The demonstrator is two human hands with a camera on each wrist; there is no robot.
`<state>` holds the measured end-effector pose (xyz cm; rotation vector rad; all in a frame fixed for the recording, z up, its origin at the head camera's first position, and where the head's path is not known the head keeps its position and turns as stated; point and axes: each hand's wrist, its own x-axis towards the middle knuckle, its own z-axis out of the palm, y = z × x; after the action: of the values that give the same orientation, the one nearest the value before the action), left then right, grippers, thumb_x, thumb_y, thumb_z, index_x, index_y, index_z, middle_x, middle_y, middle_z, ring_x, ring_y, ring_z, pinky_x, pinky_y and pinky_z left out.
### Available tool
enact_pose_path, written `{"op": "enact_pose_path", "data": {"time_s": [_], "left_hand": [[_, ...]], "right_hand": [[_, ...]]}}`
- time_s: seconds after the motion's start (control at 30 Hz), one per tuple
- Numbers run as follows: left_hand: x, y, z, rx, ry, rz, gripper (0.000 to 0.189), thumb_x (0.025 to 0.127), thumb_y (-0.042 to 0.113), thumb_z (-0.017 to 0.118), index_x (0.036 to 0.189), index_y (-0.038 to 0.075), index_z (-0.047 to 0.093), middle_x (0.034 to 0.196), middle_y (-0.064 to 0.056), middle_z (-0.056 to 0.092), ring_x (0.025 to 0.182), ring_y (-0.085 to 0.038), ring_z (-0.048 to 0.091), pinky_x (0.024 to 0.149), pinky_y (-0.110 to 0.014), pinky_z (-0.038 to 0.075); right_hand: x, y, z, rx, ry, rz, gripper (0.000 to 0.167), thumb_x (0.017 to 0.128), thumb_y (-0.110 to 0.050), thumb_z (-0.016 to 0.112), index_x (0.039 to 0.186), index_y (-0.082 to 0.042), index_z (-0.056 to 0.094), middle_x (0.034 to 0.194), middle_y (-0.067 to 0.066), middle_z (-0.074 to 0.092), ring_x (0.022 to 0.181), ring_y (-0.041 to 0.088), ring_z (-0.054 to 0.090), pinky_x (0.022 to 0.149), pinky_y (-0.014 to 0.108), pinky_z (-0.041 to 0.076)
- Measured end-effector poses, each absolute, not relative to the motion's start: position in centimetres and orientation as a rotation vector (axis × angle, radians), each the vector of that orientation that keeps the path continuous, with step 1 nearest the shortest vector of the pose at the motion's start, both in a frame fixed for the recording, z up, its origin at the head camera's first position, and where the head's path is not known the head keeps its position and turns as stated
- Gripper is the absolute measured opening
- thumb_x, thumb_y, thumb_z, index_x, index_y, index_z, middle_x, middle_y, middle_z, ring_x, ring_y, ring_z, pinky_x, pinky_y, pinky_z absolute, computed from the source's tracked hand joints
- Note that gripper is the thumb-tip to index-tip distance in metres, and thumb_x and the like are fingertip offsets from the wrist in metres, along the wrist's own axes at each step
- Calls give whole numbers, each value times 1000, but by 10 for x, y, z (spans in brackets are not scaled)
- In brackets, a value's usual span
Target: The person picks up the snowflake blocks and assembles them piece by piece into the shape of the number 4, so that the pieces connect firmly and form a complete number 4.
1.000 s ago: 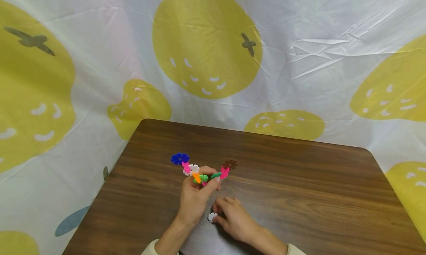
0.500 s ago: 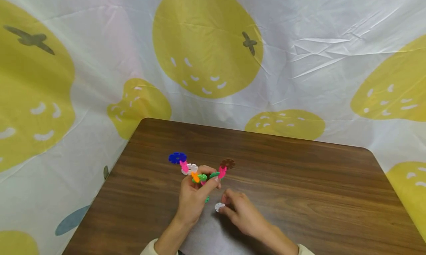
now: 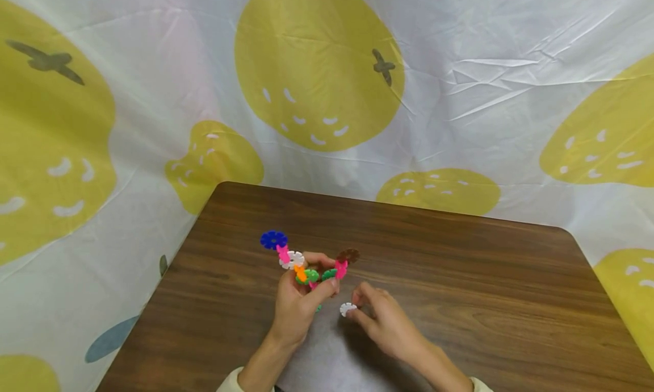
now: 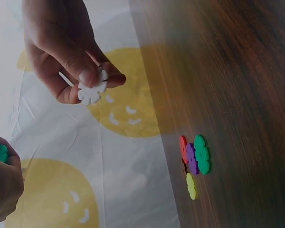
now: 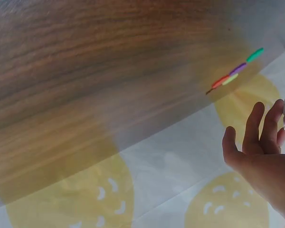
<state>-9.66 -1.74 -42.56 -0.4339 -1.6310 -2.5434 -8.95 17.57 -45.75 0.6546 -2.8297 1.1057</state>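
Observation:
My left hand [image 3: 301,309] grips a chain of joined plastic snowflake discs above the table. A blue disc [image 3: 273,240] tops its left branch, then pink, white [image 3: 292,260], orange and light green ones. On the right branch a brown disc [image 3: 348,256] sits above a pink one [image 3: 341,269] and a dark green one at the thumb. The fingers hide part of the chain. My right hand [image 3: 390,324] pinches a single white snowflake disc [image 3: 348,309] by its edge, apart from the chain. In the left wrist view this white disc [image 4: 91,93] shows between thumb and fingers.
Several loose discs lie on the wooden table [image 3: 485,278] in the wrist views: green [image 4: 202,154], purple [image 4: 193,159], red [image 4: 183,148], yellow [image 4: 192,186] and a small brown one. A white curtain [image 3: 501,113] with yellow fruit prints hangs behind the table.
My right hand has moved up and to the right in the head view, carrying the white disc away from the left wrist. The chain has tilted slightly in my nearly still left hand.

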Motion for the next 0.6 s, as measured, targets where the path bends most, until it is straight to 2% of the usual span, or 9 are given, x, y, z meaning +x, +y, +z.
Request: {"op": "enact_pose_path", "data": {"time_s": [0.07, 0.17, 0.33, 0.37, 0.53, 0.6], "left_hand": [[-97, -18, -426, -449, -1628, -2540, 39, 81, -10, 70, 117, -18, 58, 103, 4, 73, 87, -7, 67, 77, -18, 57], [-97, -18, -426, -475, -1613, -2542, 43, 80, -7, 76, 121, -12, 63, 107, 5, 74, 95, -7, 68, 81, -18, 57], [-97, -19, -428, -489, -1576, -2564, 36, 80, -4, 81, 114, 7, 73, 102, 6, 76, 86, -4, 68, 75, -17, 58], [-97, -19, -428, -485, -1575, -2567, 35, 80, -3, 81, 113, 7, 74, 101, 6, 76, 85, -3, 68, 74, -17, 58], [-96, -20, -428, -476, -1639, -2512, 36, 81, -4, 80, 114, -13, 67, 98, 7, 76, 83, -3, 67, 72, -16, 57], [-96, -20, -429, -478, -1670, -2480, 39, 81, -4, 79, 115, -17, 64, 99, 7, 76, 83, -3, 67, 73, -17, 57]], "right_hand": [[-90, 178, -455, 635, -2825, 1096, 22, 90, -16, 79, 92, -20, 58, 90, -10, 74, 91, 14, 65, 79, 30, 49], [-91, 182, -451, 633, -2794, 1078, 23, 89, -15, 80, 92, -20, 58, 88, -12, 73, 92, 11, 67, 82, 35, 53], [-90, 188, -439, 595, -2767, 1047, 25, 87, -14, 82, 93, -21, 59, 86, -14, 70, 90, 7, 66, 82, 35, 54], [-90, 189, -435, 584, -2771, 1040, 24, 88, -15, 81, 94, -22, 59, 86, -15, 69, 88, 7, 65, 81, 34, 54], [-89, 195, -416, 515, -2792, 1065, 19, 92, -20, 78, 97, -23, 60, 89, -14, 69, 79, 5, 58, 72, 26, 47], [-88, 198, -408, 500, -2774, 1077, 18, 93, -21, 78, 99, -23, 61, 89, -13, 70, 78, 3, 58, 68, 24, 46]]}}
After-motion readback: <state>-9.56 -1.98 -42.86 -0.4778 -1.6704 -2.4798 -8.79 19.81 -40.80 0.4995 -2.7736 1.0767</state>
